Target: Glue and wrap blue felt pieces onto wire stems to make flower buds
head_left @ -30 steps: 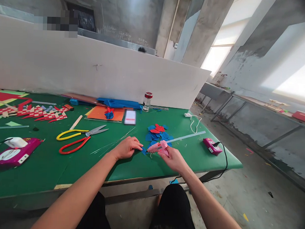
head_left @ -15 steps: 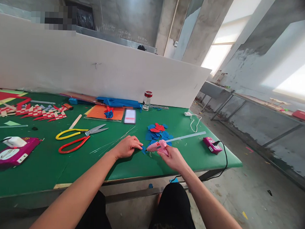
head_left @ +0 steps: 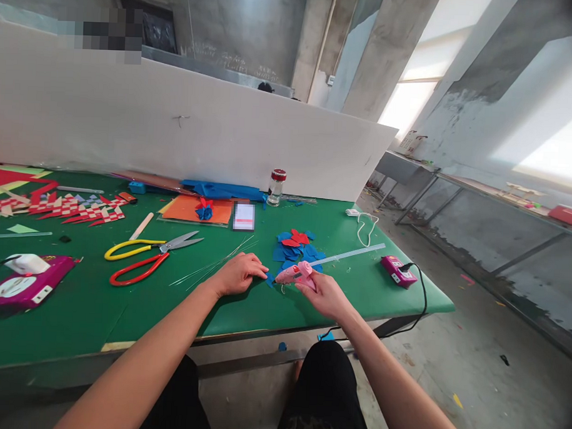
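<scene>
My right hand [head_left: 324, 295] is wrapped round the handle of a pink hot glue gun [head_left: 293, 275], with a long clear glue stick [head_left: 350, 255] reaching out of its back. The nozzle points left at a small blue petal-like piece [head_left: 270, 278]. My left hand [head_left: 241, 274] is closed, its fingertips on that piece at the green tabletop. Behind the glue gun lies a pile of blue pieces [head_left: 284, 253] with several red pieces [head_left: 295, 238] on top. Thin wires [head_left: 219, 261] lie beside my left hand.
Scissors [head_left: 163, 251] with yellow and red handles lie open to the left. Purple power strips [head_left: 399, 271] sit at right and far left. A red-lidded glass jar [head_left: 276, 188] stands before the white partition [head_left: 223, 131]. A red-blue flower [head_left: 204, 210] rests on orange sheets [head_left: 178, 211].
Both hands stay in nearly the same place, with the glue gun nozzle still at the blue piece. The whole view has shifted very slightly.
</scene>
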The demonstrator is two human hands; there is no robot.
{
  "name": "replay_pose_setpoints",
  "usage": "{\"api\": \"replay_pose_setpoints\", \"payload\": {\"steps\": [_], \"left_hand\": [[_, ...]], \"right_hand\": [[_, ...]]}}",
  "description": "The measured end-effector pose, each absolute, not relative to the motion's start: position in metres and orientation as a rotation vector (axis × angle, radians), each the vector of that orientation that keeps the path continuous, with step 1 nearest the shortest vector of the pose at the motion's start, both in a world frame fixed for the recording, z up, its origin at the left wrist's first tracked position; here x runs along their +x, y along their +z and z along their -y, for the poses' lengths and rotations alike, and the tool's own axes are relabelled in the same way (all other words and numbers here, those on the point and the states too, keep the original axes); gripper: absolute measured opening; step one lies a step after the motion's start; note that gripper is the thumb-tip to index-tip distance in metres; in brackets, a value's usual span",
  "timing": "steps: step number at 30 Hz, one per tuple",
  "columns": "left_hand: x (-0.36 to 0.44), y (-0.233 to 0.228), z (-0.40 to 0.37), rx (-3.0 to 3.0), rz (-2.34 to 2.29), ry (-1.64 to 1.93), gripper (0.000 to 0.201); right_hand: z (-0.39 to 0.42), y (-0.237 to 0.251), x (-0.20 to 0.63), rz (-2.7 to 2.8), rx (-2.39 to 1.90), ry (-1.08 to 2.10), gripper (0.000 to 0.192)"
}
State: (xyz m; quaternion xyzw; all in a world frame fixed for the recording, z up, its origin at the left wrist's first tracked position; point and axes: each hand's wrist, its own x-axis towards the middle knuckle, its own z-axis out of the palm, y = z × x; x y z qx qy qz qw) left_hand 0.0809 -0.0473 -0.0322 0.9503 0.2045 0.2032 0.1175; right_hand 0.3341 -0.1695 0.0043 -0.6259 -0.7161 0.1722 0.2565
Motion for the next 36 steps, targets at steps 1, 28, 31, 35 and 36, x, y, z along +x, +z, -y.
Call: {"api": "replay_pose_setpoints", "payload": {"steps": [1, 28, 31, 35, 36], "left_hand": [[0.0809, -0.032, 0.0474, 2.781, -0.597, 0.596, 0.05], [0.0824, -0.03, 0.049, 2.783, -0.598, 0.609, 0.049], [0.0826, -0.029, 0.0498, 2.785, -0.603, 0.61, 0.049], [0.0829, -0.0281, 0.0501, 2.781, -0.608, 0.588, 0.049], [0.0829, -0.0281, 0.05, 2.779, -0.609, 0.587, 0.049]], "right_hand": [[0.1694, 0.0039, 0.3344, 1.944, -1.698, 0.459, 0.029], [0.169, 0.002, 0.3395, 1.891, -1.624, 0.494, 0.031], [0.1698, 0.0042, 0.3396, 1.887, -1.637, 0.501, 0.03], [0.1699, 0.0035, 0.3396, 1.93, -1.607, 0.535, 0.029], [0.1698, 0.0027, 0.3396, 1.941, -1.604, 0.528, 0.029]]}}
